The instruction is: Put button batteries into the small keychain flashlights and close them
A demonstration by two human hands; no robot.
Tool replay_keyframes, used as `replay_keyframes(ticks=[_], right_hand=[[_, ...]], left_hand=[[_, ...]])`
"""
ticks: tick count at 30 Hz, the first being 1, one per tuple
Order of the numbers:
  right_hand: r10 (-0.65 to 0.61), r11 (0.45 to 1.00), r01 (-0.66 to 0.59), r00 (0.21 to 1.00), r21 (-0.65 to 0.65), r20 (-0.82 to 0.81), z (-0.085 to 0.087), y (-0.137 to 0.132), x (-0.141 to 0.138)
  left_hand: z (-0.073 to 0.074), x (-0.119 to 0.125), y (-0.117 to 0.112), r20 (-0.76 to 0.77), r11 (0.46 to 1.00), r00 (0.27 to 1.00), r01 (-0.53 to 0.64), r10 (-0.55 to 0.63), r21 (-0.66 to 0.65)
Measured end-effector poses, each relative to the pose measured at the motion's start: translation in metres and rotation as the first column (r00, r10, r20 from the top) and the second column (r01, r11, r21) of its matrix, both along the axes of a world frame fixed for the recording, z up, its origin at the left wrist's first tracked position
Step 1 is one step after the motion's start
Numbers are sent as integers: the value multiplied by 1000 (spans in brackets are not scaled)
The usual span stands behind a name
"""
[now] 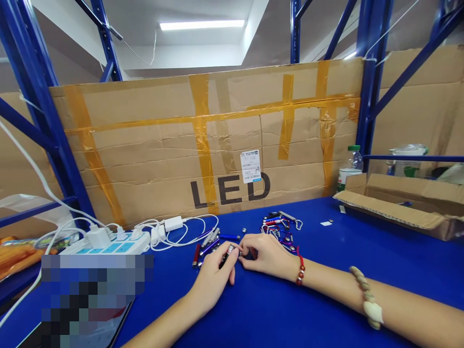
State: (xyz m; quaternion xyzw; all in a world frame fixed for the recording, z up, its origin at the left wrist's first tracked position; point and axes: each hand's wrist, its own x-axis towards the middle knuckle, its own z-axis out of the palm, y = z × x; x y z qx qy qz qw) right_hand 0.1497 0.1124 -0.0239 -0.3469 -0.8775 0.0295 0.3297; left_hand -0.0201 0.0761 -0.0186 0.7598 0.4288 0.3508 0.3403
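Observation:
My left hand (216, 274) is closed around a small black penlight-like tube (226, 256) with a pale label, its thumb lying along the side. My right hand (270, 256) meets it at the tube's far end, thumb and forefinger pinched together; what they grip there is too small to make out. Just beyond my left hand lie several similar tubes (208, 245) in red, blue and silver. Behind my right hand is a second pile of coloured tubes (277, 222) with metal clips and rings. A small silver round piece (244, 230) sits between the piles.
A white power strip (125, 245) with plugs and tangled white cables (181, 237) stands at left, behind a partly blurred tablet-like device (121, 319). At right are an open cardboard box (398, 212) and a green-capped bottle (350, 166). Taped cardboard (152, 159) walls the blue table's (290, 314) back.

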Motion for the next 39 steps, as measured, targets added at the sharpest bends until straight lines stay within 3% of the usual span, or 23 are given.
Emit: replay_keyframes(ticks=[6,12,39], right_hand=[[-18,1000,18,1000,-18,24,2,-3,0],[-18,999,19,999,-31,36,1,-3,1],[2,996,4,998,-86,67,-2,-2,0]], left_hand=[[2,0,1,-11,1000,1000,-8,8,17],[2,-1,2,18,995,996,-88,87,52],[3,-2,0,44,993,996,-80,77,84]])
